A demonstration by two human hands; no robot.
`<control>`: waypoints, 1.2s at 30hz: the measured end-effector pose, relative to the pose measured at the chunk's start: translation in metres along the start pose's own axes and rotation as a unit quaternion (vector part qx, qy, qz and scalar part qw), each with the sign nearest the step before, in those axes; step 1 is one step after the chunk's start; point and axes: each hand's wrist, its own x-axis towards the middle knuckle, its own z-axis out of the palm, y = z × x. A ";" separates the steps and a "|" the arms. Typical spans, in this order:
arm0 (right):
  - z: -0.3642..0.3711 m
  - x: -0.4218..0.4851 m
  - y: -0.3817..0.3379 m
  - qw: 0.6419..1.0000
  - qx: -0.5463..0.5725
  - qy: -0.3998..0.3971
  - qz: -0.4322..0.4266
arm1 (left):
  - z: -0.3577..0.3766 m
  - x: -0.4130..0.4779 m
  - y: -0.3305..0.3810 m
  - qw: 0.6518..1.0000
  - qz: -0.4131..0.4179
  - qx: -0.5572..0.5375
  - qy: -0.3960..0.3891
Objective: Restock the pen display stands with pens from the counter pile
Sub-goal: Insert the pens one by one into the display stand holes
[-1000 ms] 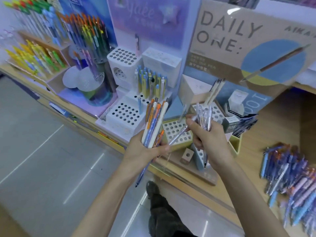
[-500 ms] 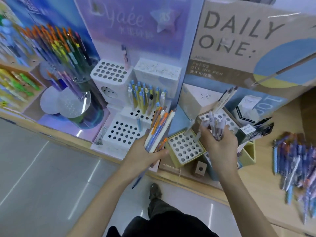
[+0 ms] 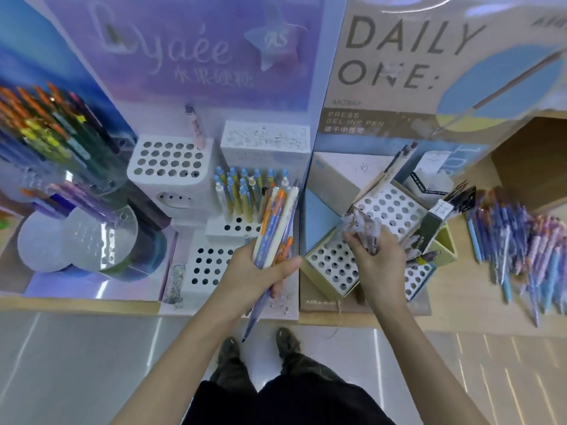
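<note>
My left hand (image 3: pixel 254 273) grips a bundle of cream, orange and blue pens (image 3: pixel 276 225) that point up over the white perforated stand (image 3: pixel 208 265). My right hand (image 3: pixel 376 259) holds a blurred bunch of clear purple pens (image 3: pixel 360 225) above the yellow-edged perforated stand (image 3: pixel 333 265). Behind it, a second perforated block (image 3: pixel 391 210) holds two pens (image 3: pixel 399 162). The counter pile of blue and purple pens (image 3: pixel 518 243) lies at the far right on the wooden counter (image 3: pixel 460 289).
A white block (image 3: pixel 168 162) at the back holds one pink pen (image 3: pixel 196 127). A row of blue-capped pens (image 3: pixel 242 191) stands in the middle tier. A round rack of coloured pens (image 3: pixel 46 124) fills the left. Small boxes (image 3: pixel 435 222) sit right of my right hand.
The view has tipped down and closer to the stands. My right hand with its clear pens has shifted down toward the yellow-edged stand. My left hand keeps its bundle.
</note>
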 end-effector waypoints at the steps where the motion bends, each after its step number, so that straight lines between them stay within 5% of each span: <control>1: 0.004 -0.001 -0.002 1.000 0.000 0.005 0.003 | -0.002 0.000 0.001 1.000 -0.002 -0.002 -0.011; 12: 0.040 -0.009 -0.010 0.986 0.043 0.123 0.103 | -0.023 0.004 0.001 0.992 -0.027 -0.040 -0.119; 36: -0.013 -0.007 -0.010 0.978 0.195 0.024 0.064 | -0.001 0.006 -0.013 0.997 -0.041 -0.058 -0.041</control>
